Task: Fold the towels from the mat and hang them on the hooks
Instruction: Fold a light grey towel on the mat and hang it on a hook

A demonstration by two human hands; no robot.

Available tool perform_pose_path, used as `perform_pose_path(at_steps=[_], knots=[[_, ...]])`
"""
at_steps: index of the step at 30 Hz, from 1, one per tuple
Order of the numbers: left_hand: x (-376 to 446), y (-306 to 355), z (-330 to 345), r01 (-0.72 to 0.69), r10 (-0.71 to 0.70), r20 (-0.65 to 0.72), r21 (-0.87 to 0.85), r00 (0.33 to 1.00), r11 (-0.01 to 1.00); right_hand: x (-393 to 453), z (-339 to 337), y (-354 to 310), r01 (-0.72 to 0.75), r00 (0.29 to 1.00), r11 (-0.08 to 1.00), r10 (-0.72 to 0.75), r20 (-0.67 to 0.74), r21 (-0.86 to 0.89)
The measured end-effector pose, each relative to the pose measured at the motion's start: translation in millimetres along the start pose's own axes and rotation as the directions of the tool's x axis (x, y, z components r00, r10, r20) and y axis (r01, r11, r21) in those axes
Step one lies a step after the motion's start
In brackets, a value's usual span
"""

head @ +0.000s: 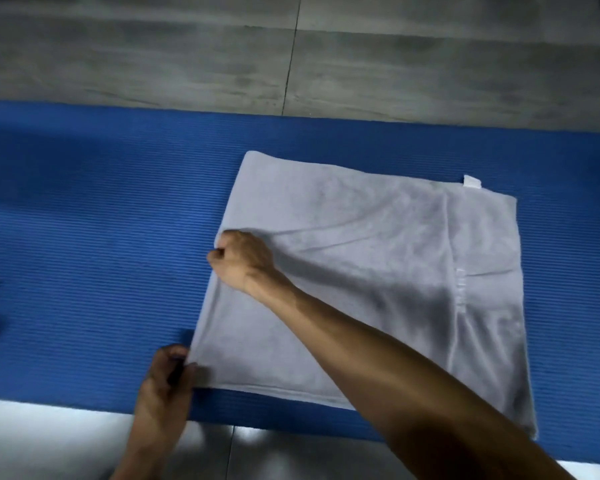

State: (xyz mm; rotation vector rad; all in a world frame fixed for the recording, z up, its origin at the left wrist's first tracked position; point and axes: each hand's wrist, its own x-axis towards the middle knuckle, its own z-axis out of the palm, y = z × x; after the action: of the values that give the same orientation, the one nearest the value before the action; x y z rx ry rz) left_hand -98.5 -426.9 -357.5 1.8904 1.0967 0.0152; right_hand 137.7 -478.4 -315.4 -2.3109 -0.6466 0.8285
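Towel: grey towel [378, 271] flat on blue mat [84, 220].
Your left hand [168, 379]: pinches its near-left corner.
Your right hand [239, 259]: grips its left edge — fingers curled.

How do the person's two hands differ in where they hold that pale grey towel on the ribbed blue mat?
The left hand pinches the pale grey towel at its near left corner, close to the ribbed blue mat's near edge. The right hand grips farther up the same left edge, its forearm crossing over the cloth, while the left arm stays off it. Both have fingers curled on that left edge.
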Motion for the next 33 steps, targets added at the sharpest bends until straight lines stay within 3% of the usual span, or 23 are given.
perform_pose_path(at_steps=[4,7,9,12,15,17,18,19,21,25,29,33], knots=[[23,-21,-50,0.051,-0.040,-0.078,0.145,0.996,0.988,2,16,-19,0.110,0.988,0.983,-0.124,0.091,0.148],[25,-30,-70,0.119,-0.112,-0.044,0.219,0.993,0.968,-8,11,-3,0.128,0.986,0.958,-0.151,0.073,0.257],[21,-26,-68,0.017,0.000,-0.040,0.418,0.999,0.908,-18,-3,26,0.133,0.991,0.930,-0.130,-0.033,0.343],[12,0,-36,-0.188,0.273,-0.045,0.619,0.961,0.763,-34,-40,86,0.126,0.948,0.911,0.006,-0.319,0.392],[-19,39,25,-0.431,0.471,0.072,0.545,0.879,0.719,-52,-92,143,-0.052,0.778,0.920,0.281,-0.561,0.388],[-45,57,76,-0.649,0.621,0.230,0.441,0.749,0.620,-59,-121,176,-0.219,0.682,0.882,0.445,-0.581,0.418],[-58,63,101,-0.731,0.679,0.291,0.398,0.674,0.555,-60,-131,187,-0.286,0.669,0.853,0.504,-0.546,0.437],[-71,70,124,-0.785,0.712,0.340,0.356,0.615,0.508,-61,-139,195,-0.336,0.677,0.824,0.548,-0.491,0.456],[-94,82,159,-0.829,0.694,0.454,0.312,0.559,0.464,-61,-150,203,-0.337,0.732,0.771,0.576,-0.365,0.541],[-118,95,189,-0.814,0.533,0.615,0.455,0.581,0.362,-57,-163,191,-0.229,0.883,0.605,0.458,-0.098,0.762],[-123,91,188,-0.763,0.474,0.600,0.466,0.644,0.447,-43,-162,186,-0.165,0.910,0.615,0.396,-0.122,0.771],[-127,84,176,-0.796,0.573,0.557,0.352,0.601,0.492,-40,-161,185,-0.204,0.909,0.578,0.412,-0.067,0.790]])
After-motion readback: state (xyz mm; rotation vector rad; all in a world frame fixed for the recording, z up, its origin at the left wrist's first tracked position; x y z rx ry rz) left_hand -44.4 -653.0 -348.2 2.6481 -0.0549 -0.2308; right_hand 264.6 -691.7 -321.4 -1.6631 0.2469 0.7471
